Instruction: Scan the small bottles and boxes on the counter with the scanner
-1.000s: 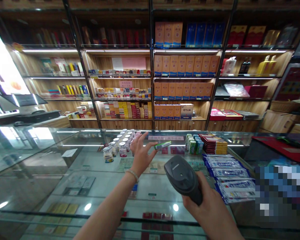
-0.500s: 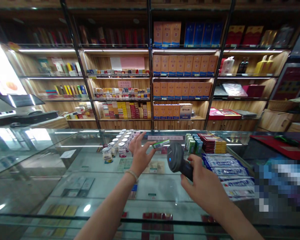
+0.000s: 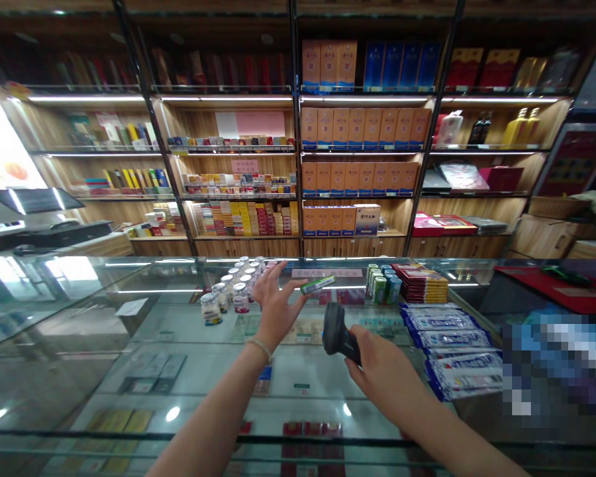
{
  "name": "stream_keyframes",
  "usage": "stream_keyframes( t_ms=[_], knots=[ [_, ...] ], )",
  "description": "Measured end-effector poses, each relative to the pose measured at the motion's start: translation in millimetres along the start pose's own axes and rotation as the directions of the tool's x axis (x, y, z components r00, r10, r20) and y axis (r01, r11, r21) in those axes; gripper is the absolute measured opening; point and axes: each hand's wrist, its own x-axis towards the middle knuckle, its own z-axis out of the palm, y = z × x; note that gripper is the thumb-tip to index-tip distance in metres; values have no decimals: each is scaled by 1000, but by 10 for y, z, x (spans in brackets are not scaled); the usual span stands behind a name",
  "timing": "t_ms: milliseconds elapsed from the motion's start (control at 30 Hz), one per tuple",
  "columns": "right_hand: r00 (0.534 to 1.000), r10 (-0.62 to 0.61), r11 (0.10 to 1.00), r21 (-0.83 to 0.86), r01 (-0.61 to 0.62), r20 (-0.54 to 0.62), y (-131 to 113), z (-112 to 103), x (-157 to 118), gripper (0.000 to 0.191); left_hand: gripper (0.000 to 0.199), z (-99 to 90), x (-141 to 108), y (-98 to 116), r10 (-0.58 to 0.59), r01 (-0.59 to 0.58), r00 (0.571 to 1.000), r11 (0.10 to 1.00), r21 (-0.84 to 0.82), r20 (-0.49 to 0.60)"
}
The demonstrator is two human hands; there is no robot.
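Note:
My left hand [image 3: 277, 303] pinches one end of a slim green-and-white pack [image 3: 318, 285] between thumb and finger, the other fingers raised. The pack is held above the glass counter, its printed side toward me; what it contains I cannot tell. My right hand [image 3: 377, 361] is wrapped round the handle of a dark barcode scanner [image 3: 335, 329]. The scanner head is below and slightly right of the pack, apart from it, and points left. Behind my left hand stand several small white-lidded jars [image 3: 240, 297], partly hidden by it.
Right of the scanner, blue-and-white packets [image 3: 449, 338] lie in a row on the glass counter [image 3: 203, 371]. Green and blue tubes [image 3: 379, 289] and a stack of red-and-gold packs [image 3: 420, 281] stand behind them. Shelves of boxes [image 3: 365, 177] line the wall.
The scanner has moved left and down, and its head has turned from facing me toward the left. My left hand and the pack have stayed nearly in place.

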Motion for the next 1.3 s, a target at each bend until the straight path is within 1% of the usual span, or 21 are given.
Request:
stream_keyframes(
  t_ms=[267,467,667,833,900,933,1067,1133,1167,1200,1300],
  knots=[
    [999,-41,981,-189,42,11,-32,185,-30,42,19,-9,-1,18,5,-5,1000,1000,13,10],
    [995,-86,948,-302,98,52,-76,224,-46,38,17,-18,9,41,21,-21,1000,1000,21,3],
    [996,-82,938,-336,88,33,-98,164,-77,42,16,-28,9,48,29,-29,999,1000,6,16],
    [1000,-16,955,-295,21,19,-82,-18,-50,56,18,-27,4,48,16,-16,1000,1000,3,24],
    [1000,4,959,-284,-8,-14,-13,-104,21,60,18,-23,2,50,20,-20,1000,1000,-1,24],
    [999,3,959,-283,-17,-50,39,-144,74,61,18,-20,2,52,22,-22,999,1000,-6,26],
    [971,-67,945,-327,-12,-228,336,-230,367,64,19,-16,7,63,12,-11,999,1000,-10,32],
    [960,-91,943,-334,-2,-265,498,-216,519,67,19,-19,12,65,7,-7,999,1000,-7,40],
    [956,-85,946,-325,-12,-281,571,-196,587,70,19,-22,15,65,6,-6,999,1000,-6,44],
    [956,-91,950,-313,-1,-278,636,-169,648,73,18,-26,18,65,6,-5,999,1000,-4,48],
    [950,-123,956,-290,36,-288,768,-77,787,68,17,-40,26,76,-5,5,999,1000,8,50]
  ],
)
